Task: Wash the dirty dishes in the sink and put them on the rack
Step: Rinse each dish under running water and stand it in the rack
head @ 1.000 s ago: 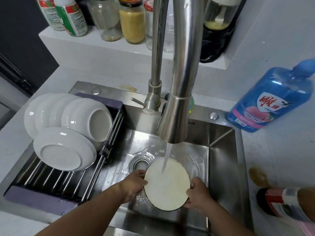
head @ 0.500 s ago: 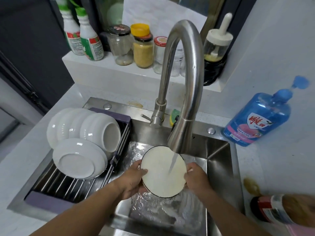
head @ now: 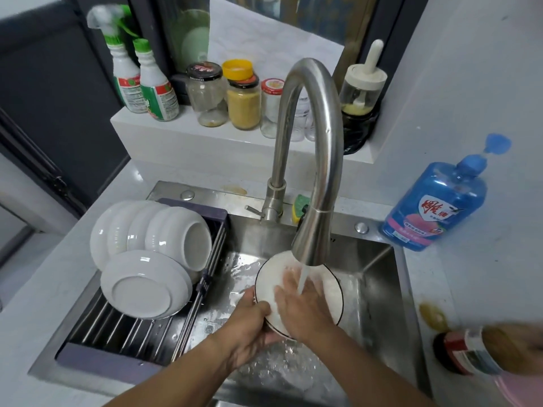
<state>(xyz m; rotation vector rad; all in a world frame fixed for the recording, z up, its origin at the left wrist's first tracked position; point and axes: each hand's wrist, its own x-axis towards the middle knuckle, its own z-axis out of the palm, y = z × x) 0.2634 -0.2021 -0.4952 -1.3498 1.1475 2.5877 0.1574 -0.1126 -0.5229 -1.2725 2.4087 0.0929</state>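
— While water runs into the stainless steel sink point(head: 379, 259) right of the purple-framed steel-bar rack point(head: 117, 342), which step?
— Rinsing. The round white black-rimmed plate point(head: 330, 298), tilted over the basin, faces me; no long axis. My left hand point(head: 249, 327) grips its lower rim; my right hand point(head: 299, 301) lies flat, fingers spread.
— Next?
— Probably a firm carry to that rack.
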